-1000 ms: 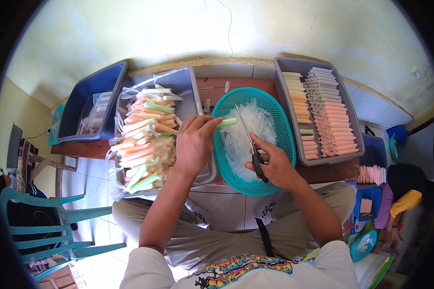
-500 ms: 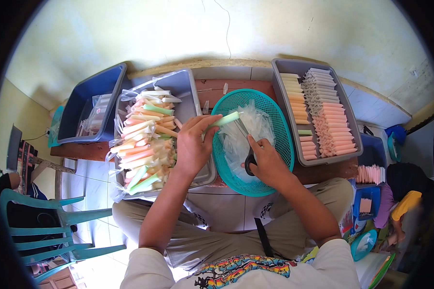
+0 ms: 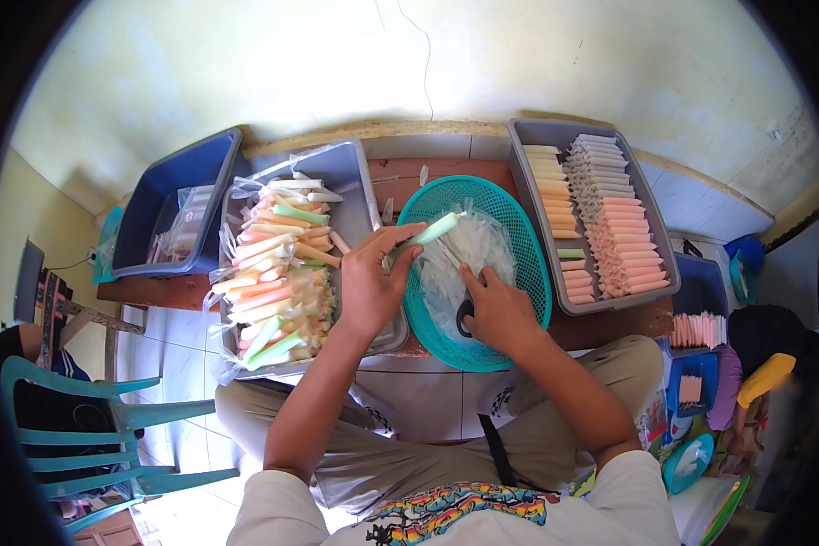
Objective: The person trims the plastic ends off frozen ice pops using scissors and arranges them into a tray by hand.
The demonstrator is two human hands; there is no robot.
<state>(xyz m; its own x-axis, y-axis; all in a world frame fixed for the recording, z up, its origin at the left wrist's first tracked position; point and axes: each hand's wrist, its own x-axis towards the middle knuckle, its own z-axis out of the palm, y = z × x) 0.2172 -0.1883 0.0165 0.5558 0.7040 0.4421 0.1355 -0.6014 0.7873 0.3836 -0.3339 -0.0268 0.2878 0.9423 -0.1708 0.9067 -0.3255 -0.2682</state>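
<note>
My left hand (image 3: 373, 284) is closed around a pale green ice pop (image 3: 433, 231), a slim filled plastic tube whose end points up and right over the basket. In my right hand (image 3: 502, 317) is a pair of scissors (image 3: 465, 315), the black handle showing below the fingers. Their blades are hard to make out against the clear plastic, so I cannot tell whether they are apart. Both hands are over a turquoise mesh basket (image 3: 542, 273) heaped with clear plastic scraps (image 3: 475, 238).
To the left, a grey tub (image 3: 362, 182) holds a pile of untrimmed pastel ice pops (image 3: 264, 296). A blue tub (image 3: 132, 214) stands beyond it. On the right, a grey tub (image 3: 671, 264) holds neat rows of ice pops (image 3: 632, 232). Another person (image 3: 763, 382) is at far right.
My right hand and the scissors have dropped slightly, and the blades sit lower, away from the green ice pop's tip. My left hand keeps its hold, its fingers slightly lower.
</note>
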